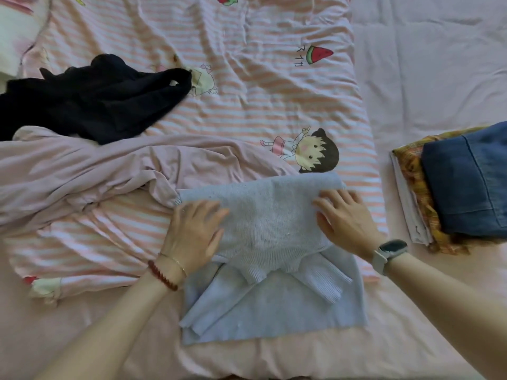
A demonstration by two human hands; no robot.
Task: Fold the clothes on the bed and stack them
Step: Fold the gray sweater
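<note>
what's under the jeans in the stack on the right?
Under the folded jeans lies an orange patterned cloth, then a pale folded piece at the bottom, on the pink sheet. Only their edges show; anything between is covered.
</note>
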